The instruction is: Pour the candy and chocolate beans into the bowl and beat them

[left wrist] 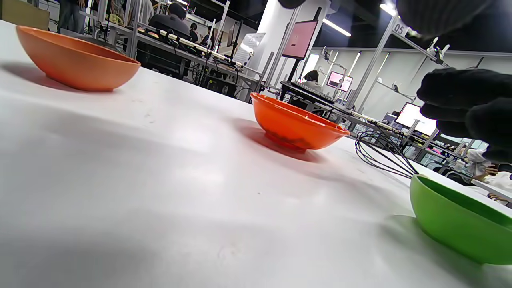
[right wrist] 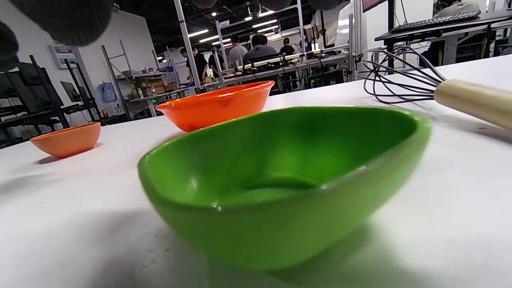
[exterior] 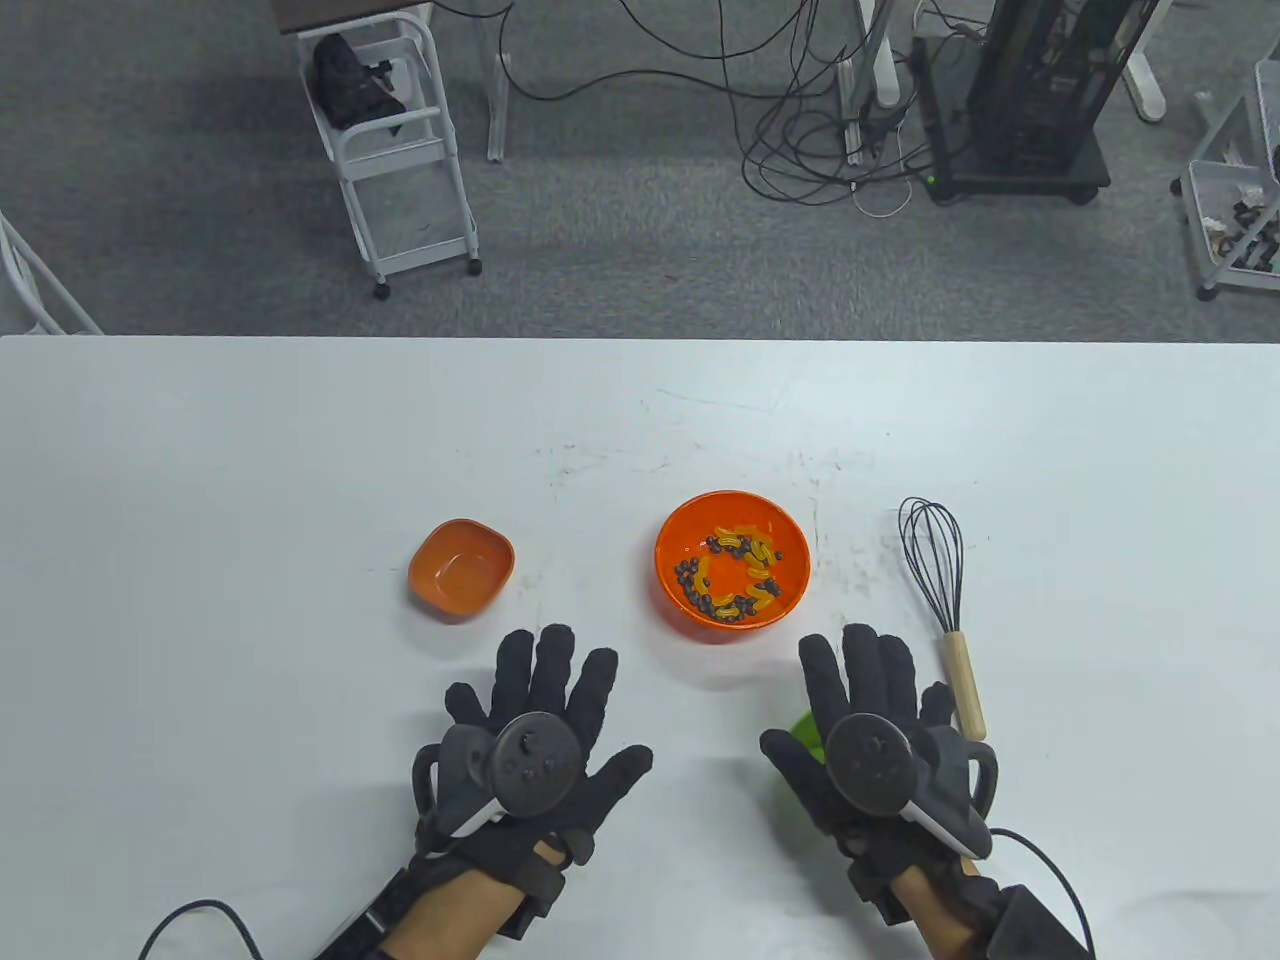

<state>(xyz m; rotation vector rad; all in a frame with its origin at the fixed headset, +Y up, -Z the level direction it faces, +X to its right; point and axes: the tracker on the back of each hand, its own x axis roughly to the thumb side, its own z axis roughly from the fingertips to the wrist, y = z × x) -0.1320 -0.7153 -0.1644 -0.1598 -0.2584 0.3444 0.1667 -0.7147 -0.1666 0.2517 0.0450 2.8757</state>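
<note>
The round orange bowl [exterior: 732, 565] sits mid-table and holds yellow candies mixed with dark chocolate beans [exterior: 738, 575]. To its left stands a small orange dish [exterior: 461, 567], empty. A small green dish [right wrist: 280, 176], also empty, sits on the table under my right hand [exterior: 865, 700]; only a green sliver [exterior: 806, 728] shows in the table view. A black wire whisk with a wooden handle [exterior: 948, 620] lies right of the bowl. My left hand [exterior: 545, 690] hovers flat, fingers spread, below the small orange dish. Both hands hold nothing.
The white table's far edge [exterior: 640, 340] runs across the middle of the table view. Beyond it on the grey floor are a white cart [exterior: 395, 150], cables and a black equipment stand [exterior: 1030, 100].
</note>
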